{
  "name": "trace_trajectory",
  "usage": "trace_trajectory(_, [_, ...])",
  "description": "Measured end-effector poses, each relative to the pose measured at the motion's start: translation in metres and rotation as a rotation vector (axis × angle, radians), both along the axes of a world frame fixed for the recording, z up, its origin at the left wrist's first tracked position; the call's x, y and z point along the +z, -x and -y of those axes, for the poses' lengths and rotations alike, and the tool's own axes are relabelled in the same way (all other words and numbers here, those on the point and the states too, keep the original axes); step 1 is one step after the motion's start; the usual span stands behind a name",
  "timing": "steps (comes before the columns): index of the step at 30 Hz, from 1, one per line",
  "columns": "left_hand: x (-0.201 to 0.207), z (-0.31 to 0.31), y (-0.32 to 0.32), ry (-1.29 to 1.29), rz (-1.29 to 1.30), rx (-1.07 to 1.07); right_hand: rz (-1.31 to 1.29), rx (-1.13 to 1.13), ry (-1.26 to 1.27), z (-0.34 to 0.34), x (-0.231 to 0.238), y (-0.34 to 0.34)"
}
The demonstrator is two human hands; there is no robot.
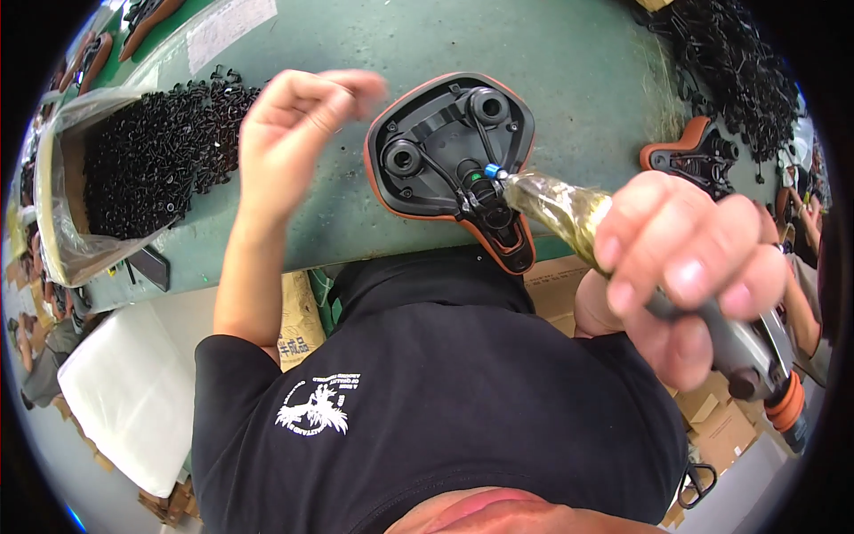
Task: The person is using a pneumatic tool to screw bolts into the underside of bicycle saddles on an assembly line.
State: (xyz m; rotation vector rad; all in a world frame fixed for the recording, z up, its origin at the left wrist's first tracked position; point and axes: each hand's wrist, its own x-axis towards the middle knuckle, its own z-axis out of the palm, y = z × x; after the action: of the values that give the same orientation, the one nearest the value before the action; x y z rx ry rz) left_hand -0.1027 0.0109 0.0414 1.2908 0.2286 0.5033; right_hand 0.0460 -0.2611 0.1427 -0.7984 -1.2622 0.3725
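A bicycle saddle (436,133) lies upside down on the green table, its brown rim around a black underside with two round coil springs and a central clamp. My right hand (689,267) is wrapped round a power screwdriver (569,214) whose front is covered in clear yellowish plastic. Its blue-collared tip (495,172) is over the saddle's middle, near a small green spot; whether it touches cannot be told. Left of the saddle, my left hand (302,125) is raised with curled fingers. Motion smears its fingertips, so anything between them is hidden.
A plastic-lined box (62,205) at the left spills a heap of small black screws (169,142) onto the table (569,71). Another saddle (689,151) and a dark pile of black parts (734,71) lie at the right. Other people's arms show at the far right.
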Motion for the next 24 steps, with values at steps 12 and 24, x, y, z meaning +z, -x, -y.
trace_trajectory(12, [0.005, 0.081, -0.012, 0.192, 0.146, -0.405, -0.137, -0.052, -0.013, 0.011, 0.016, 0.017])
trace_trajectory(24, [0.017, 0.085, -0.016, 0.508, -0.008, -0.446, -0.121, 0.015, -0.043, 0.013, -0.002, -0.002])
